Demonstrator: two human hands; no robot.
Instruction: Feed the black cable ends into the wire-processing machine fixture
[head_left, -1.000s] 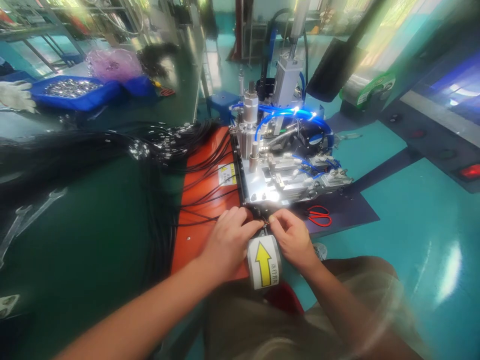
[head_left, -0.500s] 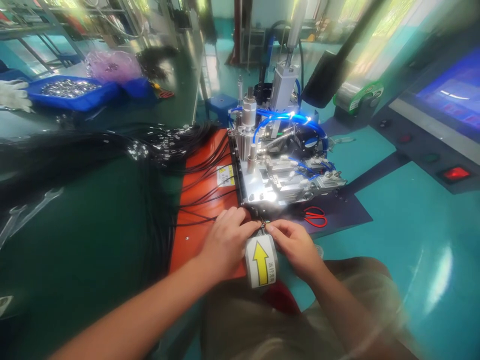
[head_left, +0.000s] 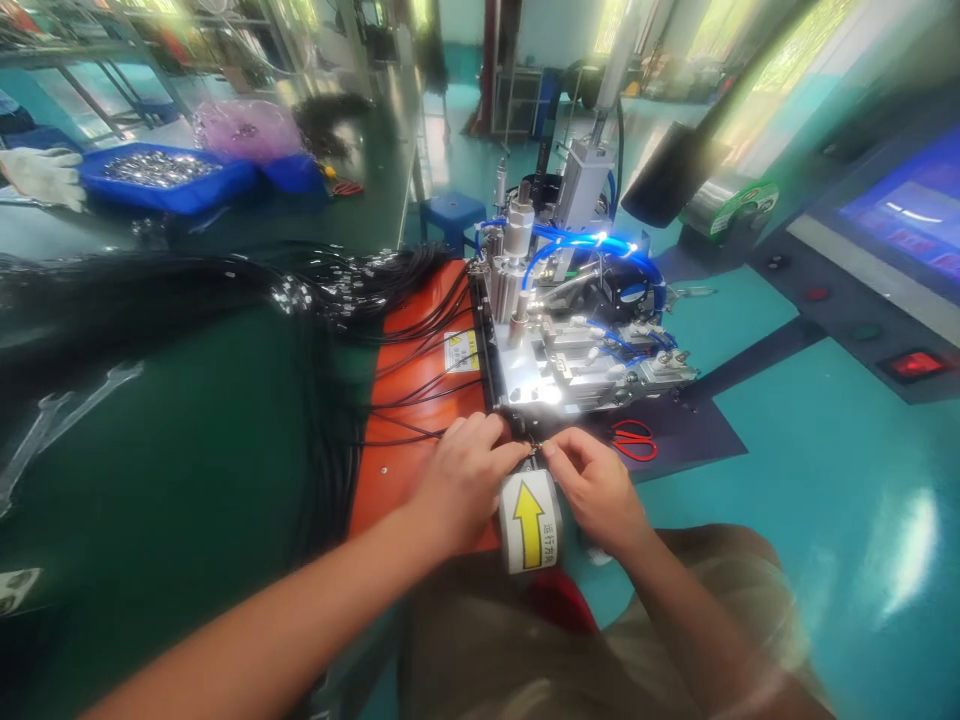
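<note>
My left hand (head_left: 472, 475) rests low over the orange plate (head_left: 412, 390), its thumb and fingers closed. A black cable (head_left: 405, 441) runs into its fingers. Close on the other side, my right hand (head_left: 598, 487) pinches a tiny metal piece (head_left: 536, 449) between thumb and forefinger; its exact kind is too small to tell. Both sets of fingertips nearly meet at the front corner of a metal machine (head_left: 570, 360) with blue air hoses (head_left: 585, 243). Just below them is a rounded guard (head_left: 529, 520) bearing a yellow arrow.
Red-handled scissors (head_left: 634, 440) lie right of my hands. Bundled black cables (head_left: 322, 280) and wrenches (head_left: 71, 420) lie on the green table at left. Farther back are a blue tray (head_left: 165, 180) of metal parts and a white glove (head_left: 45, 177). A solder spool (head_left: 727, 208) and a control panel (head_left: 885, 290) stand right.
The whole view has shifted slightly, so the scene sits a little farther right. Both hands keep nearly the same place at the machine's front corner, with small finger movement.
</note>
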